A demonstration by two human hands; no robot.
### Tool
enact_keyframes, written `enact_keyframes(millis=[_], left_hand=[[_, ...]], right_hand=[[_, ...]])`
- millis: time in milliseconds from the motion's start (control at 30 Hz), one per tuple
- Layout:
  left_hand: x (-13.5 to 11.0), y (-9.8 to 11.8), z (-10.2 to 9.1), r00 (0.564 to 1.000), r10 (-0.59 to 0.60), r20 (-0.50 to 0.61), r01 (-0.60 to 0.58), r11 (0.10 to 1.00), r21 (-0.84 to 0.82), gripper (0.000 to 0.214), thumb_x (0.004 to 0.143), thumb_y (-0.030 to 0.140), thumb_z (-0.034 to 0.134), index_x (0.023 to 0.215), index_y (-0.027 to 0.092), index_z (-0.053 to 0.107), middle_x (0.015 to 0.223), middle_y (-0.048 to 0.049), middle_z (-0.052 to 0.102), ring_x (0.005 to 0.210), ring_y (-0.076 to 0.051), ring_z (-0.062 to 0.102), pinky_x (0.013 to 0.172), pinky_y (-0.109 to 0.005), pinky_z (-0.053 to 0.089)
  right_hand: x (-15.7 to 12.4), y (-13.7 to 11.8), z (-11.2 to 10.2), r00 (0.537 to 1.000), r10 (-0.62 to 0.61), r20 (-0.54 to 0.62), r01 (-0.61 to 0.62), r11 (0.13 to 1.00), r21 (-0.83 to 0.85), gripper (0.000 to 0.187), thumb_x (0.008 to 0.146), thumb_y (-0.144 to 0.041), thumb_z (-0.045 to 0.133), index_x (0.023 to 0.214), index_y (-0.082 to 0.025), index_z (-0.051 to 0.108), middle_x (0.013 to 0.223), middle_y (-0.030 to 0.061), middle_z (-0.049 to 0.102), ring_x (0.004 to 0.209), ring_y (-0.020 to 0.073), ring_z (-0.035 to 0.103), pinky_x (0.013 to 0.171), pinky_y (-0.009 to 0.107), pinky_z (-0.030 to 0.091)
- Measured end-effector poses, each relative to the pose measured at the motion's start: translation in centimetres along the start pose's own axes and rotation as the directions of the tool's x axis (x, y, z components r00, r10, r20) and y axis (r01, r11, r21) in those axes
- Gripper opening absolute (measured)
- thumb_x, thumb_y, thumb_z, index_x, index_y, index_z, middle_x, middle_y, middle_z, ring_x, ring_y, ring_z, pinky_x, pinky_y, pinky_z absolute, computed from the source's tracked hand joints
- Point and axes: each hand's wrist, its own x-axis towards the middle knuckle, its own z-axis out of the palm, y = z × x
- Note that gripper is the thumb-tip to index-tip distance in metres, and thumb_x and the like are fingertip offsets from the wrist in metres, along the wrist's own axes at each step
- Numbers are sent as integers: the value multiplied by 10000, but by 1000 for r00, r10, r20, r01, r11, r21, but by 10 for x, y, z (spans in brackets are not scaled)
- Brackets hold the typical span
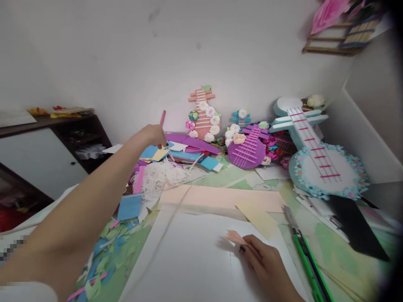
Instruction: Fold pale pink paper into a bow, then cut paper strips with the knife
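My left hand point(155, 136) reaches far over a pile of coloured paper pieces point(185, 156). Its fingers are bent together, and whatever they hold, if anything, cannot be made out. Just below it lies a tangled heap of white string point(163, 178). Over a white sheet point(185, 251), my right hand point(267, 262) pinches a small peach paper piece point(235, 237) with a ragged end. A peach paper strip point(214, 196) lies along the sheet's far edge, with a pale yellow paper strip point(256, 218) across it. A green box cutter point(307, 253), blade out, rests right of my right hand.
Decorated paper lutes in peach point(203, 119), purple point(247, 153) and light blue point(330, 167) lean along the wall. Paper scraps point(108, 251) litter the table's left side. A black card point(357, 228) lies at the right. A dark cabinet point(56, 142) stands at the left.
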Motion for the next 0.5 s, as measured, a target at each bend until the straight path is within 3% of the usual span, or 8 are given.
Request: enact_keyframes(millis=[133, 233, 333, 500], left_hand=[[7, 26, -16, 1000, -31, 2, 31, 999, 13, 182, 503, 80, 733, 450, 176, 587, 396, -40, 503, 900, -316, 622, 834, -343, 439], [2, 48, -23, 999, 43, 15, -41, 992, -119, 75, 658, 217, 686, 614, 163, 658, 626, -65, 654, 863, -257, 640, 814, -351, 465], [-10, 68, -23, 992, 126, 25, -114, 952, -282, 146, 777, 284, 601, 774, 145, 644, 798, -85, 695, 811, -186, 659, 793, -348, 493], [-28, 110, -12, 966, 259, -6, -218, 800, -559, 122, 808, 206, 602, 783, 90, 627, 616, -20, 579, 634, -130, 610, 791, -410, 497]], right_hand=[[0, -4, 0, 1000, 2, -15, -2, 1000, -5, 373, 920, -474, 388, 807, -201, 615, 517, -7, 540, 475, 139, 508, 498, 222, 385], [0, -9, -1, 1000, 13, -26, -13, 1000, 14, 379, 918, -476, 390, 764, -202, 600, 541, -4, 547, 493, 133, 501, 502, 217, 379], [0, -10, -1, 999, 38, -17, -38, 998, 47, 377, 913, -472, 394, 779, -200, 618, 522, -7, 540, 488, 137, 500, 503, 222, 379], [1, -6, -3, 994, 92, -52, -82, 984, 161, 387, 887, -479, 417, 811, -185, 658, 511, 3, 562, 507, 161, 553, 529, 246, 408]])
